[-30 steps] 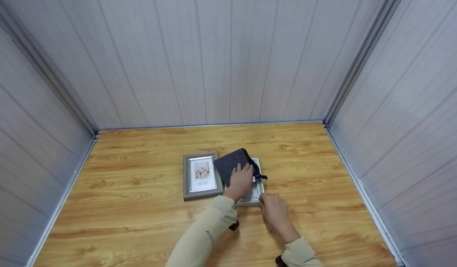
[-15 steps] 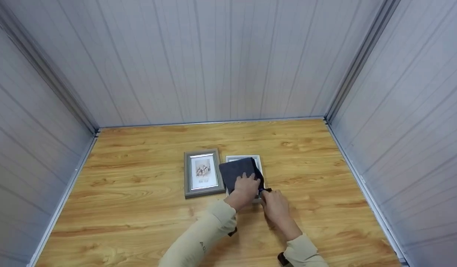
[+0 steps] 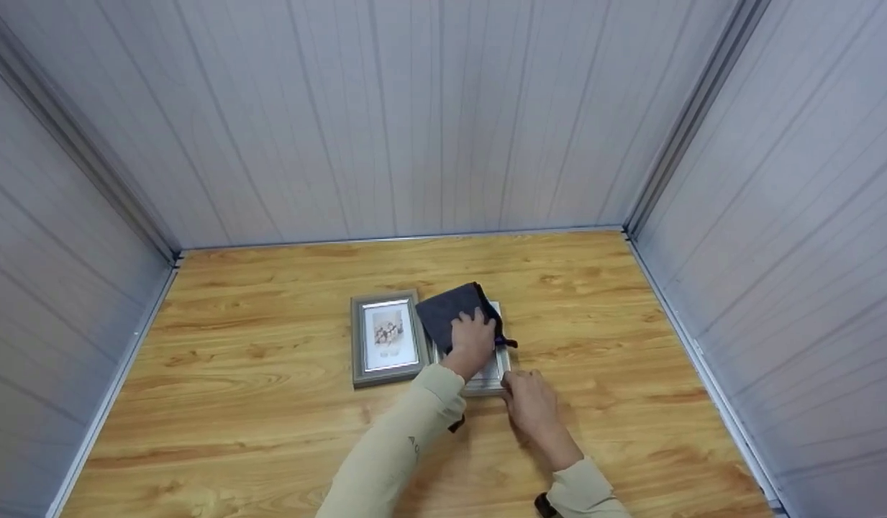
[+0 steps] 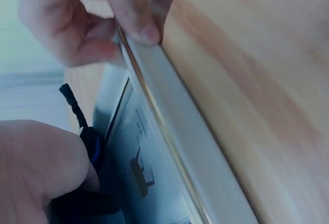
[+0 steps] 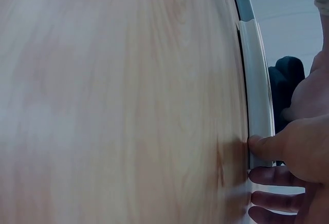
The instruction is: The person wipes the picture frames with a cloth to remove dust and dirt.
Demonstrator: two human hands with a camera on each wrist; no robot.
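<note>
A pale silver picture frame [image 3: 484, 391] lies on the wooden surface, partly covered by a folded dark cloth [image 3: 443, 311]. Bent, spread fingers of my left hand [image 3: 475, 338] press on top of the cloth; its dark tag and strap stick out to the right. At the near right corner, my right hand [image 3: 535, 403] holds the frame's edge between thumb and fingers. The left wrist view shows that thumb on the frame's moulding [image 4: 180, 121], with a small printed picture inside. In the right wrist view the thumb lies against the frame's outer side [image 5: 257, 80].
A grey-brown picture frame [image 3: 358, 345] with a flower print lies face up directly left of the silver one. Pale panel walls [image 3: 414, 129] enclose the wooden tabletop [image 3: 256, 388] at the back and both sides.
My left hand first slid the cloth toward me, then back up and leftward over the frame. The right hand stayed at the near right corner.
</note>
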